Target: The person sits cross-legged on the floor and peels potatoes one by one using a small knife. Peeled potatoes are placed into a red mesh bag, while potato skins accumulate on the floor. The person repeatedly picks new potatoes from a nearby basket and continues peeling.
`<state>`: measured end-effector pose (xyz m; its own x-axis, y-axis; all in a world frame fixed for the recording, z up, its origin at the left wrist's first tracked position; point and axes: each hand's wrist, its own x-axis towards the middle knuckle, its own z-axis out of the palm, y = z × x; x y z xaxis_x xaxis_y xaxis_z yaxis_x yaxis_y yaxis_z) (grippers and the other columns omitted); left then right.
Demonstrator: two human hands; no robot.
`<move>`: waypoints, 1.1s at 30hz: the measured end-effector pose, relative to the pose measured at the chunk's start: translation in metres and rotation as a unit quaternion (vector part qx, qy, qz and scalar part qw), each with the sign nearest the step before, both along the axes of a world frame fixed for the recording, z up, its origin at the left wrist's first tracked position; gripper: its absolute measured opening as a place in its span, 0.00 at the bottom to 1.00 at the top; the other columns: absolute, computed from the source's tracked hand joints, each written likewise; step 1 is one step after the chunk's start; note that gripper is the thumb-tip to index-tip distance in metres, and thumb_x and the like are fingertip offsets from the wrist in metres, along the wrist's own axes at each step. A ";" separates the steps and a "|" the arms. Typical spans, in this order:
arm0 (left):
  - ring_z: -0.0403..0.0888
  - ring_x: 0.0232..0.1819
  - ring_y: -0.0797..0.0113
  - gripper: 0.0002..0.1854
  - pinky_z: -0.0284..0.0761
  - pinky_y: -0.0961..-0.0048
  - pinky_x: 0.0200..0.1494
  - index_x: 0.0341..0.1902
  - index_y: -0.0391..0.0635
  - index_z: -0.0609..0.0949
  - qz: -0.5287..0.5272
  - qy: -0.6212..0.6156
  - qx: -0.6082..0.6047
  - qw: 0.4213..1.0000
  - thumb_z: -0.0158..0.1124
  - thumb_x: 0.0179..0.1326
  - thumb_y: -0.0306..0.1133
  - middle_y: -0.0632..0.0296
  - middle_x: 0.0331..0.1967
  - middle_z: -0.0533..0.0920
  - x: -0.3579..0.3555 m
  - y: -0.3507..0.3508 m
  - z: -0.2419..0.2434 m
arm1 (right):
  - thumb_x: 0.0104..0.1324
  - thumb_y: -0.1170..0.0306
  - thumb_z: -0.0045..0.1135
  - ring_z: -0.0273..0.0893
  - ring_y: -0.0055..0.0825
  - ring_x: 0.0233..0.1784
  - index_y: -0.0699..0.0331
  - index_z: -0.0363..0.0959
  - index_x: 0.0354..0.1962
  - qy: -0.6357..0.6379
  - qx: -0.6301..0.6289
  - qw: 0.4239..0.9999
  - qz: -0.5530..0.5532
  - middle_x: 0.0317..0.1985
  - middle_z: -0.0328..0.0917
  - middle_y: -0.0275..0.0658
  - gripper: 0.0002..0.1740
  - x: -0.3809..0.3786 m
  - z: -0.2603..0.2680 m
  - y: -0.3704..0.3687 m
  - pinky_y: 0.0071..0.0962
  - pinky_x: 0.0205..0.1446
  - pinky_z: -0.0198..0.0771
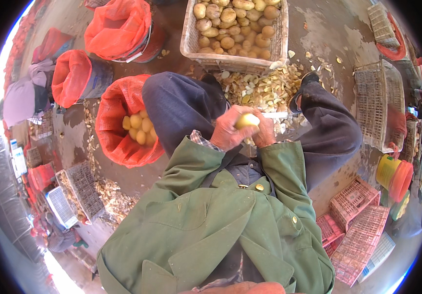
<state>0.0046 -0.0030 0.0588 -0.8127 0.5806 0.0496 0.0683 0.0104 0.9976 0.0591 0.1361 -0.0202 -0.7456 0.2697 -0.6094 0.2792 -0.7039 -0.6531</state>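
My left hand [229,128] is closed around a pale, largely peeled potato [247,121] in front of my lap. Against the potato's right side lies my right hand [264,129]; whether it holds a tool is hidden. Peelings [269,86] are heaped on the floor between my feet. Beyond them stands a plastic crate [233,58] of unpeeled potatoes. Beside my left knee, a red mesh bag [111,121] stands with its mouth spread, and peeled potatoes [141,126] lie inside.
More red mesh bags line buckets [117,33] at the upper left. An empty-looking crate [372,103] stands at the right, with pink crates [359,235] stacked lower down. More peelings [115,198] lie by a tilted crate [82,191] at the left. A person in lilac [21,95] is at far left.
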 end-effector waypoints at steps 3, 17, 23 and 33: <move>0.82 0.51 0.54 0.25 0.77 0.64 0.55 0.53 0.39 0.80 -0.026 0.191 -0.013 0.981 0.78 0.51 0.28 0.52 0.48 0.82 0.001 0.007 0.001 | 0.76 0.62 0.53 0.81 0.22 0.43 0.68 0.78 0.47 0.265 0.564 0.749 0.226 0.43 0.82 0.38 0.16 0.010 0.000 0.016 0.22 0.44 0.76; 0.84 0.32 0.62 0.29 0.82 0.65 0.27 0.60 0.47 0.76 -0.035 -0.586 0.199 0.785 0.44 0.75 0.59 0.58 0.39 0.84 0.014 0.005 -0.046 | 0.74 0.69 0.57 0.82 0.23 0.31 0.67 0.73 0.47 0.068 0.271 0.958 -0.067 0.36 0.80 0.39 0.10 -0.010 0.045 -0.004 0.21 0.32 0.78; 0.80 0.18 0.66 0.25 0.72 0.71 0.14 0.46 0.46 0.78 0.054 -0.557 0.149 0.815 0.51 0.73 0.58 0.59 0.27 0.83 0.008 0.005 -0.044 | 0.69 0.72 0.63 0.80 0.22 0.27 0.68 0.74 0.46 0.100 0.213 0.966 -0.109 0.33 0.84 0.41 0.11 -0.015 0.065 0.018 0.21 0.29 0.74; 0.76 0.13 0.73 0.22 0.66 0.77 0.10 0.38 0.47 0.79 0.103 -0.439 0.087 0.888 0.55 0.73 0.55 0.64 0.21 0.80 0.001 0.009 -0.041 | 0.64 0.73 0.68 0.78 0.20 0.25 0.68 0.78 0.40 0.142 0.198 0.965 0.099 0.29 0.83 0.39 0.10 0.002 0.065 0.020 0.19 0.28 0.73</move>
